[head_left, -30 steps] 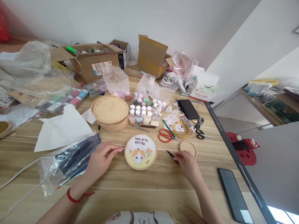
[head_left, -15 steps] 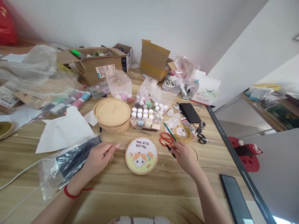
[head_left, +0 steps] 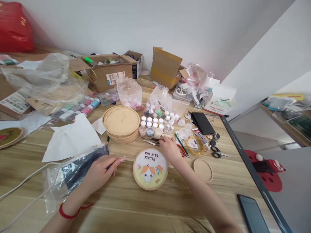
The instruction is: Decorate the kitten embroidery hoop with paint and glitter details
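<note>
While the kitten disc (head_left: 150,169) is lying face up on the table (head_left: 136,210), the items around it are presenting these hazards.

Left hand (head_left: 103,170): left of the disc, not touching it; fingertips are pinching a small pale piece (head_left: 124,158), kind too small to tell. Likely fault: a loosening pinch, dropping the piece beside the disc.

Right hand (head_left: 171,149): just beyond the disc's upper right, fingers bunching narrowly at the slim tools (head_left: 152,141); whether they are gripping one cannot be told. Likely fault: a sideways nudge, sending a tool onto the disc.

Open pots (head_left: 158,133): sitting beyond the disc, near the right hand; a careless knuckle could be tipping one.

Red-handled scissors (head_left: 181,150): right of the disc, partly hiding behind the right hand; snagging seems possible.
</note>
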`<act>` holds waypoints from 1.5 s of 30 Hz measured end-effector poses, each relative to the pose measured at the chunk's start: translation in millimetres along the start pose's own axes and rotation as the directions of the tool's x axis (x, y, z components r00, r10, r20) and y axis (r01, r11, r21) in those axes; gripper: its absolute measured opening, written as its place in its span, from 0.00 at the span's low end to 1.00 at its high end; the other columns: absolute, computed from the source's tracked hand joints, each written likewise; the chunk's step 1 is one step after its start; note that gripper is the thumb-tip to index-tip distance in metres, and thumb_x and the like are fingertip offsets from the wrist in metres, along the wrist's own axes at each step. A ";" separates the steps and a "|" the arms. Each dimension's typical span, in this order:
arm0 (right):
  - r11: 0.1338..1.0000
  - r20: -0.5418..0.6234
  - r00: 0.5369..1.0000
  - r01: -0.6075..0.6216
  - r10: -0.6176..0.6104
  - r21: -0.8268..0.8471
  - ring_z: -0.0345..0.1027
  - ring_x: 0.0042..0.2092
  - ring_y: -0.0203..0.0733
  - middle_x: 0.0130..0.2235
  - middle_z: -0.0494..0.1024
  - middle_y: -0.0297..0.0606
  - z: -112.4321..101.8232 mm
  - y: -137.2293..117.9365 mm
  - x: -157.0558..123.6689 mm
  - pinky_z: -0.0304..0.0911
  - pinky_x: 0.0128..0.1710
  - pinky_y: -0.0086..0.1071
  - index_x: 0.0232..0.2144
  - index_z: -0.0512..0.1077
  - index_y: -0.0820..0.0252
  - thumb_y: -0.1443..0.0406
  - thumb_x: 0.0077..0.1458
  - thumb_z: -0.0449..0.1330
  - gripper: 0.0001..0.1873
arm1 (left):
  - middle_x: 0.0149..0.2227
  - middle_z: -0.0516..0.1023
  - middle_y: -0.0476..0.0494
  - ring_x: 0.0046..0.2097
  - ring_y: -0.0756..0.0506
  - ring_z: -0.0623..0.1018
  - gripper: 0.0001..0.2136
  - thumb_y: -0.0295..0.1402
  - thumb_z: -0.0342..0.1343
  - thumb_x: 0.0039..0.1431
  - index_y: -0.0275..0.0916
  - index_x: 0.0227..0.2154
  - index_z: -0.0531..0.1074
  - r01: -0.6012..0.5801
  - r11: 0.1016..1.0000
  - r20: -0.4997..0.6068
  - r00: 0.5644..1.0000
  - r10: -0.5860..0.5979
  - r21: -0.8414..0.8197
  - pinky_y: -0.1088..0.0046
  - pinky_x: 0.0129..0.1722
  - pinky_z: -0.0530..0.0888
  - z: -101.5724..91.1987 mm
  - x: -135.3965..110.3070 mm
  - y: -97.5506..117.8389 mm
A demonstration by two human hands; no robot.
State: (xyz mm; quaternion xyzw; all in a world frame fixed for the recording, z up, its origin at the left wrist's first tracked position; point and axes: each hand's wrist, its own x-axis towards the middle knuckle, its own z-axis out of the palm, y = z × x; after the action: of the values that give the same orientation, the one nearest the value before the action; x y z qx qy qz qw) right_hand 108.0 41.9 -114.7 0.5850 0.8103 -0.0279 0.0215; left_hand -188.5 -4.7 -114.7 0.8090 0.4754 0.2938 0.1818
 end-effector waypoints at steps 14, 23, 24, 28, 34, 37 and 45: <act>0.855 -0.371 0.842 -0.184 0.391 0.484 0.72 0.37 0.45 0.33 0.81 0.43 19.3 92.3 -92.0 0.66 0.41 0.38 0.24 0.78 0.58 0.54 0.64 0.52 0.24 | 0.37 0.82 0.45 0.40 0.46 0.79 0.16 0.43 0.48 0.66 0.42 0.37 0.79 -0.115 0.993 0.059 0.992 0.113 0.027 0.70 0.44 0.74 9.7 10.6 -6.0; 0.747 -0.385 0.728 -0.259 0.568 0.612 0.73 0.38 0.47 0.39 0.80 0.49 56.5 99.6 -134.3 0.70 0.30 0.37 0.33 0.80 0.61 0.54 0.58 0.57 0.18 | 0.37 0.82 0.46 0.41 0.46 0.78 0.16 0.44 0.48 0.66 0.42 0.36 0.79 -0.122 0.993 0.098 0.988 0.121 0.005 0.71 0.43 0.74 13.9 17.7 -2.3; 0.746 -0.370 0.733 -0.274 0.570 0.606 0.73 0.36 0.46 0.39 0.80 0.49 57.0 99.8 -135.4 0.70 0.29 0.37 0.34 0.80 0.62 0.55 0.58 0.57 0.18 | 0.37 0.82 0.46 0.40 0.46 0.78 0.17 0.44 0.48 0.66 0.42 0.36 0.79 -0.125 0.992 0.102 0.987 0.124 0.004 0.71 0.43 0.74 14.0 18.4 -2.0; 0.806 -0.269 0.846 -0.269 0.459 0.528 0.69 0.28 0.39 0.37 0.80 0.43 48.7 93.8 -128.9 0.67 0.30 0.35 0.46 0.77 0.59 0.57 0.58 0.56 0.19 | 0.37 0.81 0.46 0.40 0.46 0.78 0.16 0.43 0.48 0.67 0.42 0.37 0.78 -0.140 0.990 0.115 0.983 0.140 -0.005 0.71 0.43 0.73 16.1 19.7 0.5; 0.877 -0.182 0.933 -0.209 0.312 0.433 0.74 0.40 0.45 0.45 0.79 0.45 33.6 74.3 -95.5 0.69 0.41 0.38 0.55 0.71 0.57 0.64 0.59 0.54 0.21 | 0.36 0.81 0.46 0.40 0.47 0.78 0.16 0.42 0.47 0.67 0.41 0.35 0.78 -0.139 0.990 0.133 0.981 0.142 -0.031 0.72 0.42 0.74 20.0 19.7 5.8; 0.883 -0.169 0.943 -0.190 0.286 0.430 0.72 0.48 0.48 0.49 0.77 0.47 34.7 71.0 -82.1 0.67 0.48 0.41 0.51 0.74 0.59 0.68 0.58 0.54 0.19 | 0.36 0.81 0.46 0.40 0.47 0.78 0.15 0.40 0.47 0.67 0.41 0.35 0.78 -0.132 0.990 0.169 0.976 0.137 -0.041 0.72 0.42 0.73 19.7 19.8 8.3; 0.537 -0.237 0.877 -0.028 0.418 0.843 0.75 0.38 0.45 0.37 0.82 0.43 13.6 61.6 -78.1 0.70 0.37 0.36 0.35 0.79 0.58 0.56 0.57 0.61 0.13 | 0.35 0.81 0.46 0.39 0.47 0.78 0.15 0.40 0.47 0.67 0.42 0.34 0.78 -0.128 0.990 0.149 0.980 0.134 -0.053 0.72 0.41 0.74 17.5 20.4 12.0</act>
State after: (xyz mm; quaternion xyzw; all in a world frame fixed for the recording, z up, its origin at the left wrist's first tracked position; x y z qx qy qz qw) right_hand 191.1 -13.6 -124.2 0.6200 0.6043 -0.2728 -0.4196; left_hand -161.6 7.2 -114.9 0.8545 0.3995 0.2528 0.2152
